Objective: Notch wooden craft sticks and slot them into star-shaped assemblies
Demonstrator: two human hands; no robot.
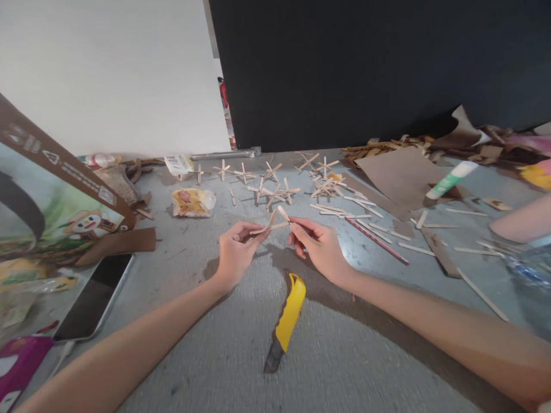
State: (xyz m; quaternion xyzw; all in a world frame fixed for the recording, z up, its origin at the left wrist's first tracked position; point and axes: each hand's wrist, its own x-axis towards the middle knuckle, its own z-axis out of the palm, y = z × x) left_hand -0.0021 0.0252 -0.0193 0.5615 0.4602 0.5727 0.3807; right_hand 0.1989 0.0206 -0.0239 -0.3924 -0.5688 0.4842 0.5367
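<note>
Between my two hands, wooden craft sticks (279,226) are joined at an angle, with two short ends standing up. My left hand (238,250) pinches the left end of these sticks. On the other side, my right hand (317,246) is closed on the right end, thumb and forefinger together. A yellow utility knife (290,312) lies on the grey table below the hands, its blade end toward me. Beyond my hands stand several star shapes made of crossed craft sticks (275,195). Loose craft sticks (329,209) are scattered to the right of them.
A red pencil (379,241), grey cardboard (391,178) and a green-and-white glue stick (451,179) lie at right. Another person's arm (523,221) reaches in there. At left are a phone (94,298), a printed paper bag (64,189) and a yellow snack packet (191,203).
</note>
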